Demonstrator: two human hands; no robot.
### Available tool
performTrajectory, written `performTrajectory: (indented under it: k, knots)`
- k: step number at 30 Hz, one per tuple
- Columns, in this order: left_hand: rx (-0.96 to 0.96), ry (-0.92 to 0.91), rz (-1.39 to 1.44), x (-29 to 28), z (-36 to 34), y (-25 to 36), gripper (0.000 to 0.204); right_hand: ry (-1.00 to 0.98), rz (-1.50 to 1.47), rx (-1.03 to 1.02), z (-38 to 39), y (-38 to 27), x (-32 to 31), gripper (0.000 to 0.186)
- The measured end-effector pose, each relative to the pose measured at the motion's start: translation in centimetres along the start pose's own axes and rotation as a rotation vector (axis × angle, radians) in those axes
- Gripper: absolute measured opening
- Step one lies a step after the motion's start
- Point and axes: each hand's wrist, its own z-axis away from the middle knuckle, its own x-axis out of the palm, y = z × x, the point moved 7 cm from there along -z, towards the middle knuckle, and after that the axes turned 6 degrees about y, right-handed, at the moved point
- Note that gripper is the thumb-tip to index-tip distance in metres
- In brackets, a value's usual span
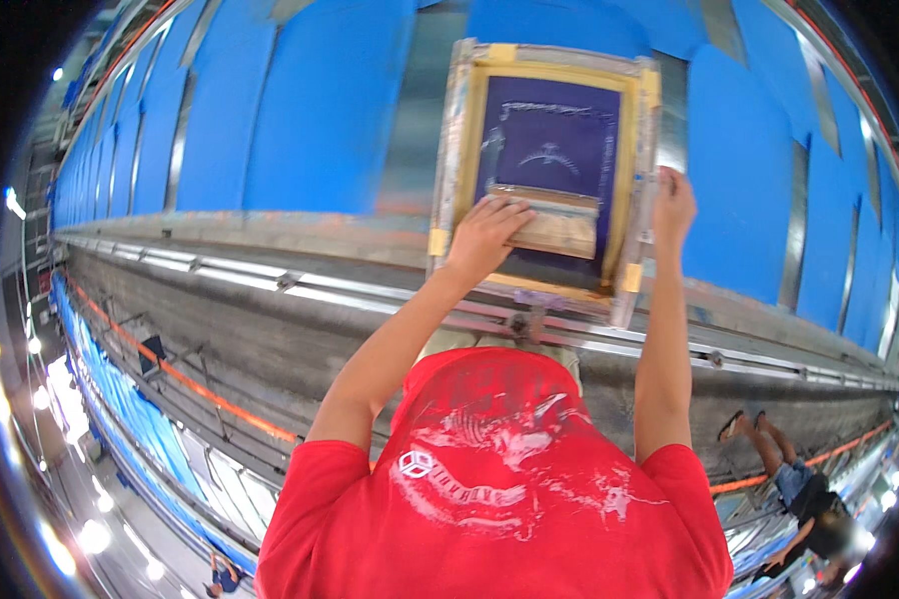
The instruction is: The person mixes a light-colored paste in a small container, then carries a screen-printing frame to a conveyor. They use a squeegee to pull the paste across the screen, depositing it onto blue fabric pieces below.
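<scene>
Left hand [489, 234] is gripping squeegee [561, 233]; open screen [549, 125] is extending beyond. Right hand [675, 206], closure unclear, is flanking frame [647, 125] edge.

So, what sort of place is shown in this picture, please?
Probably a textile printing workshop: a framed screen with a squeegee on it, and blue panels laid in a row along a long table.

The bare left hand [487, 234] has its back up and its fingers a bit bent. The bare right hand [674, 207] is to its right, fingers curled. The bare left forearm [398, 327] slants to its hand; the bare right forearm [666, 334] points almost straight ahead.
</scene>
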Motion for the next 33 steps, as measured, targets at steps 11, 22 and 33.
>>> performTrajectory:
  k: [11,22,33]
  knots:
    - [-0.099,0.046,0.015,-18.2,8.0,-18.2,0.066,-0.074,-0.199,-0.006,13.7,-21.4,18.3,0.023]
    - [-0.083,-0.065,-0.104,-21.9,9.6,-24.5,0.064,-0.013,-0.272,0.081,17.8,-22.9,24.5,0.016]
    - [-0.046,-0.103,-0.046,-23.2,12.4,-26.6,0.061,-0.263,0.283,-0.051,16.4,-22.5,25.3,0.028]
